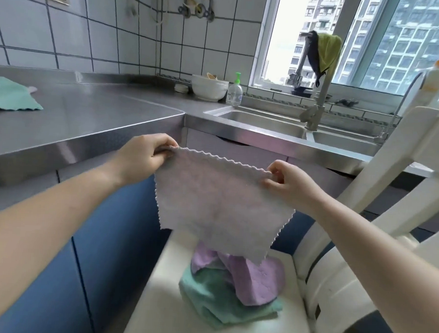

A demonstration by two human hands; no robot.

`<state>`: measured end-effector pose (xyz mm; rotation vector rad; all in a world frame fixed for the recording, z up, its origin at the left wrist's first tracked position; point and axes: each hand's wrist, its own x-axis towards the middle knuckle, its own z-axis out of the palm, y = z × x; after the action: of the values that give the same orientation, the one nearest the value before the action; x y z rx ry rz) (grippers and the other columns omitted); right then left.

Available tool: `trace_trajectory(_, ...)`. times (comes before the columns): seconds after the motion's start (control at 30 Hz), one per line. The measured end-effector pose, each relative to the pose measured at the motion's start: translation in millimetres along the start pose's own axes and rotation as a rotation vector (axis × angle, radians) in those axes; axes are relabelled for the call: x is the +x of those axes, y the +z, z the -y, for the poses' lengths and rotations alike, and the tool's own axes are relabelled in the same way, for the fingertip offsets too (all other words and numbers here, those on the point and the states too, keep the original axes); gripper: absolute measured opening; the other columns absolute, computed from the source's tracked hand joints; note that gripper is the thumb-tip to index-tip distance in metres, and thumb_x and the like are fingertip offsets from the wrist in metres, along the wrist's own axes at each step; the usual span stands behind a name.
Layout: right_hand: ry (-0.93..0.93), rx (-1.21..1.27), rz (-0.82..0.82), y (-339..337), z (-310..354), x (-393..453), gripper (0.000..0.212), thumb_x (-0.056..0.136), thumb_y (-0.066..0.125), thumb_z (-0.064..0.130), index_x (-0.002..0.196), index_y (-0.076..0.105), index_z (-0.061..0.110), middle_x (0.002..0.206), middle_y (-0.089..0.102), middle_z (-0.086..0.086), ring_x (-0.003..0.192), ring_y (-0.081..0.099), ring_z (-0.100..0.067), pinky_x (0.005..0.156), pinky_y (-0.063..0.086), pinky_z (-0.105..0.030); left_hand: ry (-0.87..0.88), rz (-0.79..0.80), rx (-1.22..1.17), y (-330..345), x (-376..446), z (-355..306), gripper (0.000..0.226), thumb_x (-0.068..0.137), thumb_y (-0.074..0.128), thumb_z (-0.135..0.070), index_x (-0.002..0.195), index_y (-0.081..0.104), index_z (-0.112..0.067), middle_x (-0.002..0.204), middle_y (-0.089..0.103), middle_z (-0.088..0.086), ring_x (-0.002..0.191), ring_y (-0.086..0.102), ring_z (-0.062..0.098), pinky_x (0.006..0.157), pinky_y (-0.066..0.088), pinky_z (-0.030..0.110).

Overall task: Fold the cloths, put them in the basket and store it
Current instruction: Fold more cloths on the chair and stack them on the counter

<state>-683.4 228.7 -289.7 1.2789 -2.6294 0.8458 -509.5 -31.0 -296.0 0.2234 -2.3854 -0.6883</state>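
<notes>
A pale grey cloth (216, 202) hangs spread out in the air above a white chair seat (170, 306). My left hand (142, 159) pinches its top left corner and my right hand (286, 182) pinches its top right corner. Below it, on the seat, a lilac cloth (253, 282) lies crumpled on top of a green cloth (214, 301). Another green cloth (8, 94) lies flat on the steel counter at the far left. No basket is in view.
The steel counter (94, 114) runs along the left and turns into a double sink (271, 123) with a tap (318, 95). A white bowl (209, 87) and a soap bottle (234, 90) stand by the wall. The white chair back (391, 175) rises at the right.
</notes>
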Motion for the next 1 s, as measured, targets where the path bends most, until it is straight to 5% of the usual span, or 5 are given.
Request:
trace_trajectory(0.23, -0.044, 0.068, 0.23, 49, 0, -100, 0.011, 0.082, 0.066, 0.035, 0.076, 0.06, 0.028, 0.066, 0.057, 0.011, 0.06, 0.049, -0.003, 0.056, 0.037, -0.016, -0.113, 0.181, -0.1, 12, -127, 13, 0.024, 0.089, 0.051, -0.013, 0.092, 0.063, -0.034, 0.092, 0.066, -0.016, 0.085, 0.061, 0.005, 0.073, 0.046, 0.019)
trace_trajectory(0.5, 0.234, 0.319, 0.637, 162, -43, -219, 0.028, 0.084, 0.065, 0.039, 0.066, 0.059, 0.018, 0.055, 0.041, 0.013, 0.053, 0.035, -0.002, 0.053, 0.028, -0.019, -0.416, 0.482, -0.166, 79, -268, 37, 0.016, 0.093, 0.055, -0.021, 0.088, 0.062, -0.034, 0.088, 0.064, -0.022, 0.084, 0.06, 0.001, 0.071, 0.047, 0.016)
trace_trajectory(0.67, 0.345, 0.376, 0.675, 176, -49, -241, 0.021, 0.091, 0.059, 0.031, 0.07, 0.061, 0.027, 0.051, 0.051, 0.022, 0.05, 0.042, 0.004, 0.053, 0.031, -0.011, -0.515, 0.53, -0.147, 102, -300, 41, 0.014, 0.095, 0.051, -0.024, 0.087, 0.062, -0.027, 0.085, 0.065, -0.01, 0.08, 0.058, 0.004, 0.072, 0.046, 0.022)
trace_trajectory(0.87, 0.434, 0.419, 0.92, 169, -51, -254, 0.025, 0.087, 0.059, 0.047, 0.068, 0.06, 0.032, 0.064, 0.051, 0.012, 0.059, 0.042, -0.008, 0.06, 0.031, -0.027, -0.582, 0.615, -0.126, 108, -315, 46, 0.012, 0.093, 0.054, -0.033, 0.086, 0.063, -0.029, 0.087, 0.066, -0.011, 0.082, 0.059, -0.001, 0.078, 0.048, 0.022)
trace_trajectory(1.0, 0.517, 0.531, 0.836, 165, -63, -242, 0.016, 0.086, 0.065, 0.033, 0.073, 0.064, 0.023, 0.064, 0.056, 0.008, 0.057, 0.047, -0.009, 0.053, 0.035, -0.024, -0.65, 0.486, -0.176, 111, -306, 44, 0.008, 0.091, 0.058, -0.032, 0.085, 0.063, -0.029, 0.084, 0.066, -0.011, 0.082, 0.06, 0.002, 0.068, 0.044, 0.018)
